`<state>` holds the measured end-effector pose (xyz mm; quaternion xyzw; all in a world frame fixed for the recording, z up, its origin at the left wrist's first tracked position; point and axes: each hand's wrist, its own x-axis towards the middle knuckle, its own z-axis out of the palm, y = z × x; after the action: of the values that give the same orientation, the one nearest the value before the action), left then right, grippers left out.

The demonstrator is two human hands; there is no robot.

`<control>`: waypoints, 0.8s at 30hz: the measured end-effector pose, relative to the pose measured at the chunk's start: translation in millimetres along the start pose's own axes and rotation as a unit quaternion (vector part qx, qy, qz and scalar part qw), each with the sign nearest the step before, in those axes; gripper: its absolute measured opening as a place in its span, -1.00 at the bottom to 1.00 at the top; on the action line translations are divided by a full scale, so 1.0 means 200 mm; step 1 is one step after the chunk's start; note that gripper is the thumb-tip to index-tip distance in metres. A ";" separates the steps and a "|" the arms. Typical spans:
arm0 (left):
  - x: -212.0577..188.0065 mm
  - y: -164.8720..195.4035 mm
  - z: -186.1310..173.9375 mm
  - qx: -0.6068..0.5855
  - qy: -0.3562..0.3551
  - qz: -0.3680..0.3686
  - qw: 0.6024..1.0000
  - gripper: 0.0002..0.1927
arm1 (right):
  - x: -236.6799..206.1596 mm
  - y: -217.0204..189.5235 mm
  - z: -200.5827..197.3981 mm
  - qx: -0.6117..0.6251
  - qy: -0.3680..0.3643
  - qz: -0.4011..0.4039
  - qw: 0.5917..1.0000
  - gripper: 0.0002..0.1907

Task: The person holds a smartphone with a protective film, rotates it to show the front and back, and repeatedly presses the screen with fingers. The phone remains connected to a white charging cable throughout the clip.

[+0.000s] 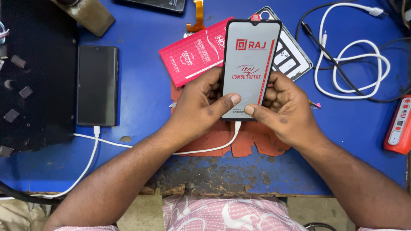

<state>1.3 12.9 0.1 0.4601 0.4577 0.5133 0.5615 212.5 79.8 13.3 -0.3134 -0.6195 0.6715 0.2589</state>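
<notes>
Both hands, left and right, grip closed on black slab phone with lit screen above blue worktop | risk: plugged white cable pulls, phone may slip.

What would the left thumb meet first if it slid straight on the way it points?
The left hand has its thumb lying across the lower phone screen, pointing right. Going straight on, it would likely meet the right hand's thumb tip, which lies just apart from it on the same screen.
</notes>
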 end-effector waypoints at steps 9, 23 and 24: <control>0.00 0.02 0.00 0.022 -0.002 0.002 1.000 -0.65 | 0.00 0.00 0.00 -0.001 0.000 0.005 1.000 -0.48; 0.00 0.02 0.00 0.027 0.001 0.002 1.000 -0.66 | 0.00 0.01 0.00 0.004 0.001 0.001 1.000 -0.48; 0.00 0.02 0.00 0.027 0.000 0.002 1.000 -0.65 | 0.00 0.01 0.00 0.008 0.000 0.002 1.000 -0.49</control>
<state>1.3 13.0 5.0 0.4762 0.4699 0.5020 0.5481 213.4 79.5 10.7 -0.3125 -0.6137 0.6768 0.2601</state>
